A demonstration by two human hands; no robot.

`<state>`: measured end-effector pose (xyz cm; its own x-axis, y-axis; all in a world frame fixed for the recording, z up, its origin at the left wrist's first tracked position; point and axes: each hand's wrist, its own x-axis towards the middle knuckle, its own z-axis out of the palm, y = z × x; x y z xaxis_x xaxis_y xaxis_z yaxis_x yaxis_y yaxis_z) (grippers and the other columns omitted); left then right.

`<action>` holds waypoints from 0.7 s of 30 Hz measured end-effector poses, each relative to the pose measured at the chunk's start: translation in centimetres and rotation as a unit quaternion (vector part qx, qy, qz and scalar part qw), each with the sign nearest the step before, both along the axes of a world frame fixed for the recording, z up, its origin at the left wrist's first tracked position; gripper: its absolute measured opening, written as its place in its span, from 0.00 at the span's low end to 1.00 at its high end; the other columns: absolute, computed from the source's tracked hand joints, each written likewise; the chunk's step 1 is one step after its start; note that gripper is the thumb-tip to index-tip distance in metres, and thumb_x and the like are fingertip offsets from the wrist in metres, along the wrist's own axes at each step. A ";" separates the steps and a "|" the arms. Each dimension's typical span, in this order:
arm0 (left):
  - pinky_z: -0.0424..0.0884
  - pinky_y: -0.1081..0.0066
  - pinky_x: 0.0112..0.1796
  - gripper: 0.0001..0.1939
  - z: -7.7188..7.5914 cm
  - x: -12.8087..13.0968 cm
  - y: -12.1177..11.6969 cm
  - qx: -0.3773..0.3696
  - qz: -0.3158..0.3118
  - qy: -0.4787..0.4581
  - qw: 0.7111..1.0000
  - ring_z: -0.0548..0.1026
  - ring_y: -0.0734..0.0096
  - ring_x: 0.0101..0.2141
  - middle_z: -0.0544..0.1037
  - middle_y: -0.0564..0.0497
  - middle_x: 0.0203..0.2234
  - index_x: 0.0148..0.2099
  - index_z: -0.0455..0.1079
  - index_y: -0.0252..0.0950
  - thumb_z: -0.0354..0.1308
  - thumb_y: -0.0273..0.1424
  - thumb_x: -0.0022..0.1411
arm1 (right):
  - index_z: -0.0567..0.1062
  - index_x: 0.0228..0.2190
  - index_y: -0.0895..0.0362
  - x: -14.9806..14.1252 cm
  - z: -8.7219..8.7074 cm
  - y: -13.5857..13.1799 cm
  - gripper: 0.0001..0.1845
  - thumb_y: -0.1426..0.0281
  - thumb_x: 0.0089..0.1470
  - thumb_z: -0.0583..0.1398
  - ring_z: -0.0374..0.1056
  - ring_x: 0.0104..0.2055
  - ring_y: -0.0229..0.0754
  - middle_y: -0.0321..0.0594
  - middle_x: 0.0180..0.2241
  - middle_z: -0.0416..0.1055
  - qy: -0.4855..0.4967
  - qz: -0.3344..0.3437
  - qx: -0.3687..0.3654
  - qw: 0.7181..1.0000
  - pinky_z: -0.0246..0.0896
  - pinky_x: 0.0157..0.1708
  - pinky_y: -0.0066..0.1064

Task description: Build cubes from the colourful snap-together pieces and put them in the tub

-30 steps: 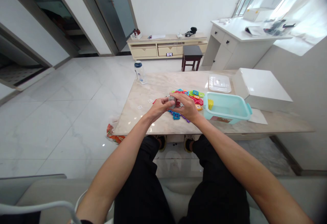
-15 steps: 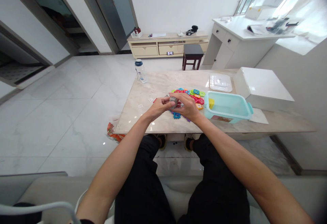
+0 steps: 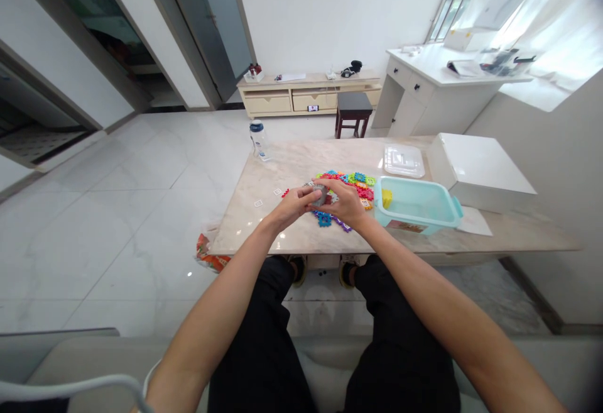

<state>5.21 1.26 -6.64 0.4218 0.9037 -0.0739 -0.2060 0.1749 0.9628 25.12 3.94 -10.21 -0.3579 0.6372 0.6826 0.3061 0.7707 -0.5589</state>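
Observation:
Between my two hands is a small grey rounded object point(image 3: 321, 194), too small to name for certain. My left hand point(image 3: 294, 205) grips its left side, thumb across the near face. Curled around the right side and top, my right hand point(image 3: 347, 202) also has hold of it. Just beneath and behind the hands lies a spread of colourful notched plastic building pieces point(image 3: 325, 219), partly covered by my fingers. White square cards or stickers point(image 3: 258, 203) lie on the table left of my left hand.
A light-teal plastic bin point(image 3: 419, 202) with a yellow piece point(image 3: 387, 198) inside stands on the marble-look table point(image 3: 249, 234), right of my hands. Behind it lie a clear lid point(image 3: 404, 161) and a white box point(image 3: 480, 165). A water bottle point(image 3: 259, 141) stands at the far left corner.
The view has tilted slightly, so the table sits a little lower in the picture. Both hands still hold the grey object, which appears slightly turned between the fingers.

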 end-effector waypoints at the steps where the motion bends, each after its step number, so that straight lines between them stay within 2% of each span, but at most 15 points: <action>1: 0.74 0.62 0.52 0.28 0.1 -0.1 -0.1 -0.007 -0.004 -0.003 1.000 0.82 0.59 0.44 0.85 0.40 0.41 0.48 0.83 0.29 0.79 0.48 0.56 | 0.79 0.60 0.49 0.0 0.1 -0.1 0.31 0.56 0.58 0.74 0.80 0.57 0.55 0.46 0.56 0.82 0.000 0.005 0.000 1.000 0.75 0.60 0.47; 8: 0.76 0.62 0.51 0.28 -0.1 -0.4 -0.1 -0.021 -0.004 -0.007 1.000 0.83 0.58 0.44 0.85 0.39 0.41 0.46 0.84 0.28 0.81 0.46 0.53 | 0.79 0.60 0.48 0.1 0.2 -0.1 0.34 0.54 0.55 0.76 0.79 0.58 0.56 0.46 0.57 0.82 -0.019 0.003 -0.010 1.000 0.75 0.61 0.49; 21: 0.75 0.64 0.48 0.27 0.3 -0.3 -0.2 -0.018 0.013 0.031 0.999 0.83 0.59 0.43 0.86 0.41 0.39 0.44 0.84 0.29 0.82 0.45 0.51 | 0.77 0.62 0.47 0.1 0.1 -0.1 0.36 0.54 0.55 0.76 0.78 0.57 0.56 0.45 0.57 0.81 -0.037 0.008 -0.003 0.999 0.73 0.61 0.49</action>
<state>4.88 1.06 -6.31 0.3911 0.9108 -0.1324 -0.1512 0.2055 0.9669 25.20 3.84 -10.13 -0.4175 0.6347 0.6503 0.3341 0.7728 -0.5397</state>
